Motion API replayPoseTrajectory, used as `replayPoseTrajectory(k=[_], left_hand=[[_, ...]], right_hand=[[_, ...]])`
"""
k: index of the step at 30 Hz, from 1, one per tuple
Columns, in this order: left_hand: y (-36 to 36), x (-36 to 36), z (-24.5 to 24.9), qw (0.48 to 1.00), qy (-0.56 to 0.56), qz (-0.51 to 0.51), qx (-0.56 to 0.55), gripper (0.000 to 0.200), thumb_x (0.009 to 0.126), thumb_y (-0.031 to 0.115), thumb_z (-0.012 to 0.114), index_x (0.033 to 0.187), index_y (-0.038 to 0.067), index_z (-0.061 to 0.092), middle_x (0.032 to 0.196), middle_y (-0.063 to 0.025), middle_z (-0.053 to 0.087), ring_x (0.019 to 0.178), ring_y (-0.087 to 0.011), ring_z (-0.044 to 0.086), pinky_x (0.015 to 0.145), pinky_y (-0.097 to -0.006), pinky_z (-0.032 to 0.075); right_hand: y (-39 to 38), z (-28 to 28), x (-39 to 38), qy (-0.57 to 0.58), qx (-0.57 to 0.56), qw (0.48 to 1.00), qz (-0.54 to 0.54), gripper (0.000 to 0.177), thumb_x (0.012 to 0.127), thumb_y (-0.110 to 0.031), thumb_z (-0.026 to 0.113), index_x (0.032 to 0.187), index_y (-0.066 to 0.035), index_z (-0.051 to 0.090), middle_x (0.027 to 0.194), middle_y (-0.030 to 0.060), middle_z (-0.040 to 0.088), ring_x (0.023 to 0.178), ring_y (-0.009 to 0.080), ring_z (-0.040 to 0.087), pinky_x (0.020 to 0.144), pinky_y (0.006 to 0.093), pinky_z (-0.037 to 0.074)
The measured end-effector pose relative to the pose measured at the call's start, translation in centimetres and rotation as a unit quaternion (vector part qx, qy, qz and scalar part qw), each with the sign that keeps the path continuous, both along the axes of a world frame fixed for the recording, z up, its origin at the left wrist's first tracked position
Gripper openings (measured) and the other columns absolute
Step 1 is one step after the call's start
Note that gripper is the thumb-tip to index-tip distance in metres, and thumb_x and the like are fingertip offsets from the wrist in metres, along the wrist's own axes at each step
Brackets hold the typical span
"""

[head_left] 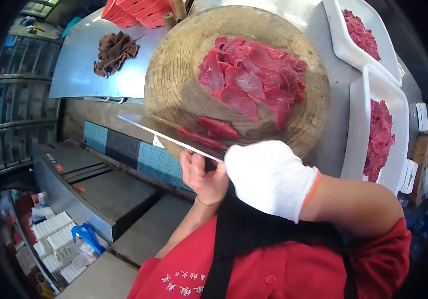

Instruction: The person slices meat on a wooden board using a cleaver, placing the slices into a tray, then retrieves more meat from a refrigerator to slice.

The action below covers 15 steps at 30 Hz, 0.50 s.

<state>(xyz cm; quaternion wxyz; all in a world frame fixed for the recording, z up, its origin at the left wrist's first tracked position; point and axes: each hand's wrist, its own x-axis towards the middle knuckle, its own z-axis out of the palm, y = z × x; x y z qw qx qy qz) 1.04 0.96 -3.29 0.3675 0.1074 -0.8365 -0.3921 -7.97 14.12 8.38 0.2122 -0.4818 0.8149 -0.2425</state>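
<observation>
A white glove covers my right hand [268, 179], closed round the handle end of a large knife [174, 141]. The blade points left over the near edge of a round wooden chopping block [174, 74]. My bare left hand [205, 178] is just below the blade near the glove, its fingers curled; whatever they hold is hidden. Beside the blade on the block lie small strips of red meat [219, 128]. Farther back on the block sits a pile of sliced red meat [254, 70].
Two white trays [358, 107] of red meat stand at the right. A brown crumpled cloth [115, 54] lies on the metal table [82, 74] at the left, near red baskets [139, 11]. Blue and black mats [124, 148] hang below the block's left side.
</observation>
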Motion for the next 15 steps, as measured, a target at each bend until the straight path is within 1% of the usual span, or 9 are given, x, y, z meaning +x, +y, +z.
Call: replayPoseTrajectory(k=[2, 4, 6, 7, 9, 10, 12, 13, 15], left_hand=[[-0.2, -0.1, 0.0, 0.999, 0.02, 0.029, -0.036, 0.039, 0.068, -0.005, 0.077, 0.104, 0.003, 0.065, 0.093, -0.0106, 0.057, 0.077, -0.0208, 0.056, 0.06, -0.0283, 0.047], [0.0, 0.3, -0.3, 1.0, 0.013, 0.023, -0.015, 0.028, 0.075, -0.004, 0.074, 0.101, 0.001, 0.064, 0.095, -0.0132, 0.057, 0.079, -0.0216, 0.057, 0.064, -0.0292, 0.048], [0.1, 0.7, -0.2, 0.999, -0.009, 0.025, -0.021, 0.021, 0.078, 0.0, 0.073, 0.097, 0.002, 0.064, 0.099, -0.013, 0.059, 0.092, -0.0252, 0.059, 0.082, -0.033, 0.048], [0.3, 0.7, -0.2, 0.999, -0.008, 0.024, -0.023, 0.021, 0.078, 0.0, 0.073, 0.097, 0.002, 0.064, 0.099, -0.013, 0.059, 0.092, -0.0252, 0.059, 0.082, -0.033, 0.048], [0.4, 0.8, -0.3, 0.999, -0.01, 0.039, 0.029, 0.021, 0.079, 0.0, 0.073, 0.097, 0.001, 0.064, 0.1, -0.0127, 0.059, 0.093, -0.0249, 0.059, 0.083, -0.032, 0.047], [0.4, 0.8, -0.5, 0.999, -0.01, 0.04, 0.026, 0.021, 0.079, 0.0, 0.073, 0.097, 0.001, 0.064, 0.1, -0.0127, 0.059, 0.093, -0.0249, 0.059, 0.083, -0.032, 0.047], [0.3, 1.0, -0.8, 0.999, -0.006, 0.036, 0.002, 0.022, 0.078, 0.0, 0.073, 0.098, 0.0, 0.064, 0.101, -0.0127, 0.059, 0.095, -0.0256, 0.059, 0.083, -0.0324, 0.047], [0.3, 0.5, -0.4, 0.998, 0.021, 0.043, -0.027, 0.032, 0.072, -0.003, 0.076, 0.101, 0.002, 0.064, 0.098, -0.0143, 0.058, 0.086, -0.0247, 0.059, 0.072, -0.0324, 0.05], [-0.3, 1.0, -1.2, 0.997, 0.004, 0.034, -0.069, 0.035, 0.07, 0.001, 0.078, 0.102, 0.003, 0.065, 0.102, -0.0158, 0.06, 0.087, -0.0291, 0.06, 0.076, -0.0365, 0.05]], right_hand=[[2.2, 0.7, 0.7, -0.013, 0.096, 0.995, 0.006, 0.017, 0.078, -0.015, 0.06, 0.081, 0.0, 0.055, 0.062, 0.0167, 0.061, 0.058, 0.036, 0.064, 0.056, 0.0441, 0.052], [4.8, 2.1, 0.2, -0.029, 0.225, 0.973, -0.035, 0.014, 0.082, -0.014, 0.057, 0.081, -0.001, 0.062, 0.069, 0.0215, 0.066, 0.064, 0.038, 0.067, 0.061, 0.0464, 0.053], [6.8, 2.0, -0.2, -0.043, 0.218, 0.969, -0.106, 0.013, 0.081, -0.013, 0.058, 0.079, -0.001, 0.061, 0.065, 0.0209, 0.063, 0.063, 0.0394, 0.066, 0.062, 0.0486, 0.052], [7.1, 1.5, 0.3, -0.001, 0.155, 0.98, -0.126, 0.013, 0.081, -0.013, 0.058, 0.076, -0.002, 0.059, 0.061, 0.0204, 0.061, 0.061, 0.0397, 0.064, 0.06, 0.0485, 0.051], [7.5, 1.3, 0.7, 0.003, 0.119, 0.985, -0.122, 0.012, 0.082, -0.013, 0.058, 0.076, -0.002, 0.059, 0.061, 0.0202, 0.061, 0.059, 0.0394, 0.064, 0.059, 0.048, 0.051], [7.5, 1.2, 0.9, 0.007, 0.087, 0.989, -0.116, 0.012, 0.082, -0.013, 0.058, 0.075, -0.002, 0.058, 0.061, 0.0199, 0.061, 0.058, 0.0391, 0.063, 0.058, 0.0476, 0.051], [7.8, 2.1, 1.8, -0.018, 0.102, 0.991, -0.089, 0.01, 0.08, -0.012, 0.059, 0.075, -0.003, 0.058, 0.06, 0.0193, 0.06, 0.056, 0.0388, 0.063, 0.057, 0.0469, 0.051], [8.1, 2.3, 2.1, -0.019, 0.101, 0.992, -0.073, 0.009, 0.078, -0.012, 0.059, 0.075, -0.003, 0.058, 0.06, 0.0183, 0.06, 0.055, 0.0373, 0.063, 0.053, 0.0464, 0.05], [9.0, 2.5, 2.8, -0.023, 0.102, 0.993, -0.057, 0.009, 0.077, -0.012, 0.059, 0.075, -0.002, 0.057, 0.059, 0.0174, 0.059, 0.053, 0.0358, 0.062, 0.049, 0.046, 0.048]])
